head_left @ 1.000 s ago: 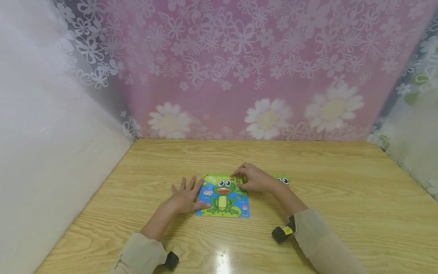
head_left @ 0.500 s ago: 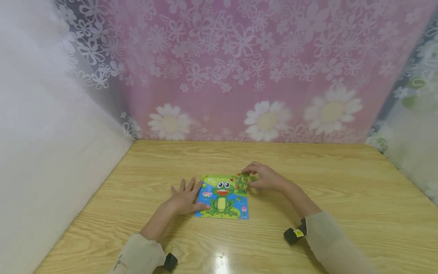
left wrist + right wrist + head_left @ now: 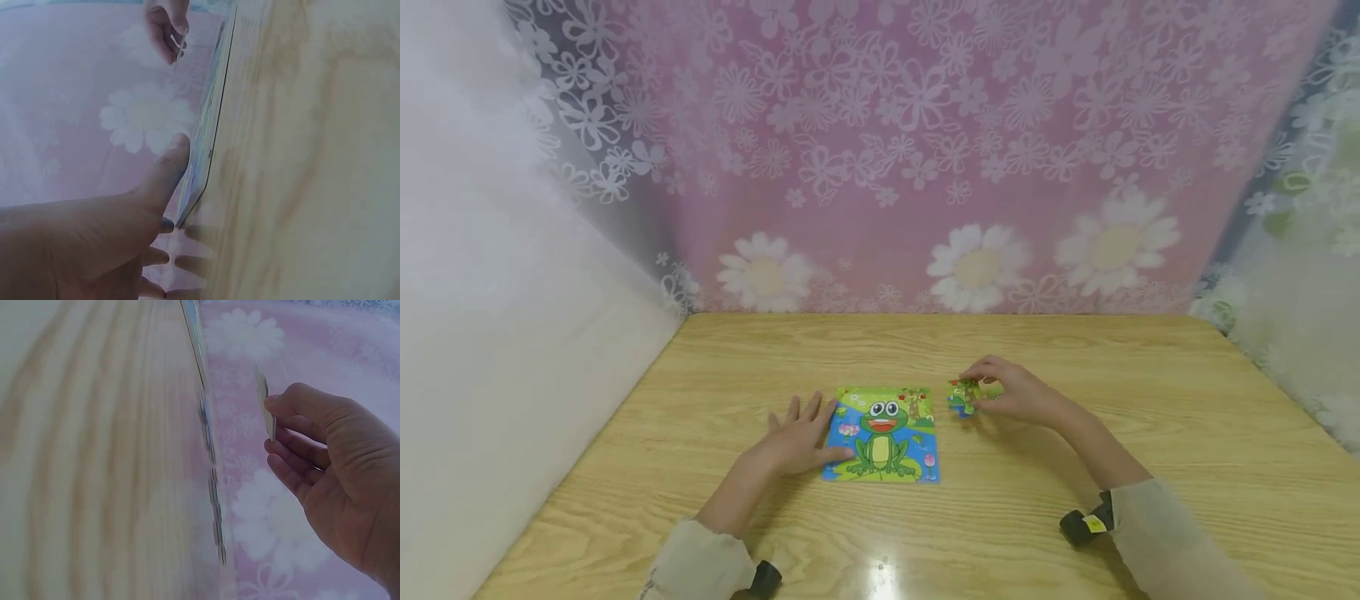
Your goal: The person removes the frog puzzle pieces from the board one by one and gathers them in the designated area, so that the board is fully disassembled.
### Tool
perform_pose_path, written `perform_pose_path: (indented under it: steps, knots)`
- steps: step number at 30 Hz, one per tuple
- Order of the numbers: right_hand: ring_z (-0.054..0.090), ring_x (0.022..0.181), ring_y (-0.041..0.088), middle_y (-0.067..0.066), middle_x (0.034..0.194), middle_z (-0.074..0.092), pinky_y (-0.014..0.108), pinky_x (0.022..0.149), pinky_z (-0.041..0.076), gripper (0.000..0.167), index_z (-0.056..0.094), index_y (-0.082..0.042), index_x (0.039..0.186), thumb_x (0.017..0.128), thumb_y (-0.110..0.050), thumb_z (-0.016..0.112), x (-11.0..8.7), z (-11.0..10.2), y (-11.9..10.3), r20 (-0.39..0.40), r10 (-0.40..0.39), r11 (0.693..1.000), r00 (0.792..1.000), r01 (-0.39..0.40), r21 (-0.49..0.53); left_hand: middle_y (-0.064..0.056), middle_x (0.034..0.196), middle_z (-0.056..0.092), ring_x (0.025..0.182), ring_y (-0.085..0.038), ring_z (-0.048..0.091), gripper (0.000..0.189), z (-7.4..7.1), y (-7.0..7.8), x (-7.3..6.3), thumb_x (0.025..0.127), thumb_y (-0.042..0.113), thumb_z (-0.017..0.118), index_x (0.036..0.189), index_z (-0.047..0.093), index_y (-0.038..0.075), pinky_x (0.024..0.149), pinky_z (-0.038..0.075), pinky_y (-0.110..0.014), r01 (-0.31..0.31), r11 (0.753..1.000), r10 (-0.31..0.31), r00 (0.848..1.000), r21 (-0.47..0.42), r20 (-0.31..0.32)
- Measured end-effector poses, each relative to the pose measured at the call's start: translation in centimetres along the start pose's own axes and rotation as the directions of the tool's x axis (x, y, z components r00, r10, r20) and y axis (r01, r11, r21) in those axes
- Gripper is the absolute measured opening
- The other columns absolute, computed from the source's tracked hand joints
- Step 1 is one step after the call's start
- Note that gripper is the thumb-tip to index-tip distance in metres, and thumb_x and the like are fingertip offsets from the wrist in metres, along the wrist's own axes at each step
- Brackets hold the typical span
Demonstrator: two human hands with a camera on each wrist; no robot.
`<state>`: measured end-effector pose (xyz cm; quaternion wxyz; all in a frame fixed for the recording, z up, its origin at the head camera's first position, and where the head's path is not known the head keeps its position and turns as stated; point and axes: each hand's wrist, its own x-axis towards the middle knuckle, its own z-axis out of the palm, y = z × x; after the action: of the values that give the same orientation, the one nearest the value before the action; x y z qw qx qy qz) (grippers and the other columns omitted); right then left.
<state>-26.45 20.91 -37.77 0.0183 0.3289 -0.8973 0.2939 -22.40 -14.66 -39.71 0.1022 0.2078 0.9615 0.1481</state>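
A square frog picture board (image 3: 881, 446), green and blue, lies flat on the table in the head view. My left hand (image 3: 793, 442) rests at its left side with fingers spread and the thumb over the board's edge. To the right of the board, my right hand (image 3: 1022, 394) pinches a thin jigsaw piece (image 3: 265, 406) between thumb and fingers. In the right wrist view this piece is raised off the table and seen edge-on. In the head view, the held piece (image 3: 964, 390) shows green with a tree and red spots. The fingers hide part of it.
Two more flat pieces lie on the wooden table (image 3: 775, 358) below the right hand: one nearer piece (image 3: 217, 515) and one farther piece (image 3: 207, 428). A pink flowered curtain (image 3: 865, 167) closes off the back, and a pale sheet (image 3: 535, 333) hangs at the left.
My right hand has moved right, away from the board's upper right corner, carrying the jigsaw piece. The printed tree there now shows. My left hand has stayed at the board's left side.
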Motion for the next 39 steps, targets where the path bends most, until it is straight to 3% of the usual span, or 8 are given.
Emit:
perform_pose_path:
  steps: [3,7,11,19,27,35,39]
  knots:
    - [0.053,0.098,0.026,0.008,0.112,0.054,0.041,0.08,0.046,0.036,0.06,-0.003,0.116,0.081,-0.006,0.068,-0.8,-0.5,0.6,-0.013,0.01,1.0,1.0,-0.01,-0.015,-0.022,0.149,0.013,0.132,-0.046,0.005,0.085,0.2,-0.5,-0.3,0.085,0.058,0.052,0.146,0.024,0.005,0.098,0.003,-0.066,-0.054,0.998,0.055,0.997,0.019,-0.056]
    - [0.053,0.1,0.028,0.008,0.113,0.053,0.044,0.081,0.046,0.038,0.059,-0.004,0.118,0.081,-0.006,0.069,-2.1,-1.3,1.7,-0.032,0.033,0.999,0.999,-0.033,-0.003,-0.018,0.149,0.017,0.135,-0.039,0.008,0.081,0.8,-1.8,-0.2,0.086,0.058,0.051,0.145,0.028,0.007,0.103,0.005,-0.059,-0.147,0.988,0.152,0.981,0.044,-0.119]
    - [0.053,0.101,0.031,0.011,0.115,0.052,0.048,0.081,0.045,0.039,0.058,-0.002,0.119,0.082,-0.006,0.069,-3.4,-2.3,2.7,-0.06,0.049,0.999,0.997,-0.048,0.019,-0.014,0.15,0.016,0.136,-0.035,0.007,0.08,1.1,-2.8,-0.2,0.086,0.06,0.048,0.146,0.028,0.011,0.104,0.004,-0.056,-0.197,0.979,0.201,0.971,0.044,-0.132]
    - [0.052,0.103,0.037,0.017,0.118,0.053,0.049,0.083,0.044,0.04,0.056,0.002,0.12,0.082,-0.004,0.067,-5.7,-3.3,5.3,-0.109,0.104,0.995,0.989,-0.103,0.015,-0.013,0.15,0.017,0.136,-0.035,0.008,0.076,1.1,-3.2,-0.5,0.087,0.059,0.048,0.147,0.026,0.017,0.104,0.003,-0.057,-0.176,0.984,0.176,0.978,0.016,-0.114]
    - [0.052,0.103,0.041,0.021,0.118,0.052,0.049,0.085,0.044,0.04,0.056,0.005,0.12,0.082,-0.002,0.067,-7.2,-3.8,7.9,-0.139,0.146,0.989,0.98,-0.145,0.018,-0.014,0.149,0.019,0.135,-0.038,0.006,0.073,1.4,-3.6,-0.3,0.087,0.058,0.048,0.146,0.029,0.02,0.102,-0.001,-0.061,-0.185,0.983,0.184,0.974,0.005,-0.135]
    - [0.048,0.107,0.047,0.025,0.123,0.048,0.053,0.087,0.041,0.04,0.055,0.003,0.121,0.083,-0.006,0.066,-8.0,-4.5,8.9,-0.111,0.239,0.971,0.965,-0.241,-0.001,-0.013,0.149,0.018,0.135,-0.038,0.005,0.072,1.3,-3.5,-0.3,0.087,0.057,0.049,0.146,0.028,0.02,0.101,-0.003,-0.061,-0.194,0.981,0.19,0.973,-0.017,-0.129]
    - [0.046,0.109,0.047,0.025,0.123,0.048,0.053,0.086,0.042,0.04,0.055,0.003,0.122,0.085,-0.008,0.065,-8.0,-4.7,9.4,-0.086,0.234,0.972,0.968,-0.233,0.028,-0.013,0.15,0.018,0.135,-0.038,0.005,0.073,1.3,-3.7,-0.2,0.087,0.06,0.047,0.146,0.028,0.021,0.101,-0.002,-0.061,-0.181,0.983,0.18,0.975,0.001,-0.127]
